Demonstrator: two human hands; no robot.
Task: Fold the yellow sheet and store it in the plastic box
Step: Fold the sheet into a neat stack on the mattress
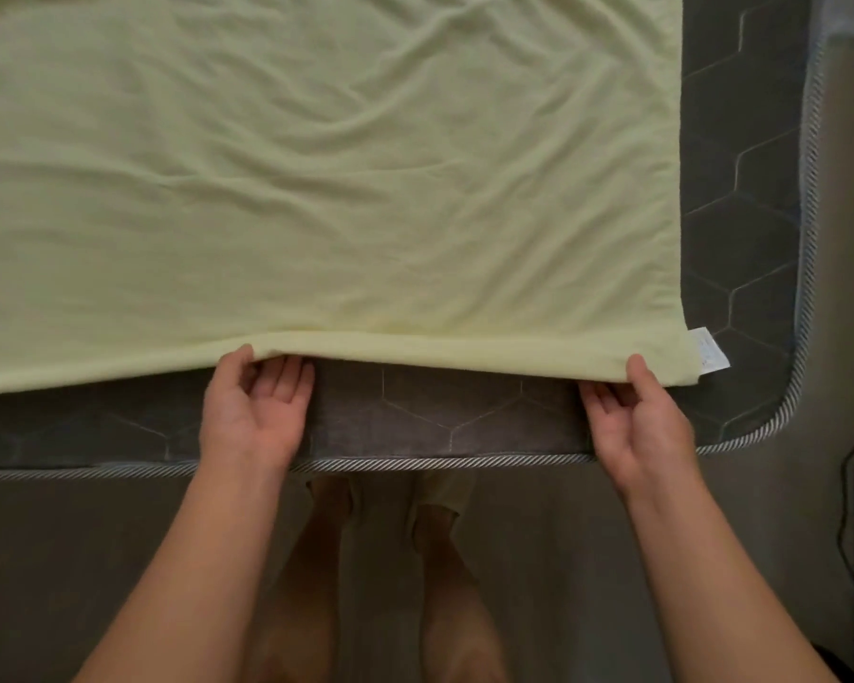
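both hands are turned palm up and clamped on the near edge of the yellow sheet (316,165), well apart from each other. the left hand (255,406) has its thumb lying on top of the rolled hem and its fingers tucked beneath it, so the cloth is pinched between them. the right hand (637,416) grips the same way, thumb over the hem and fingers under it, just inside the sheet's near right corner. between the two hands the hem is lifted a little off the surface and casts a shadow under it; to the left of the left hand it lies flat again.

beyond the hands the sheet spreads out wide, wrinkled in soft ridges, and runs out of view at the top and left. it lies on a grey mattress (444,416) with a hexagon stitch pattern, which shows bare between the hands and in a strip to the right of the right hand. a small white label (708,354) sticks out from the sheet's corner just beyond and to the right of the right thumb. striped piping (390,464) edges the mattress under the wrists and curves round the corner to the right. below the forearms the person's bare legs (316,534) stand on a dim floor (70,559), and a dark cable (846,485) hangs to the far right.
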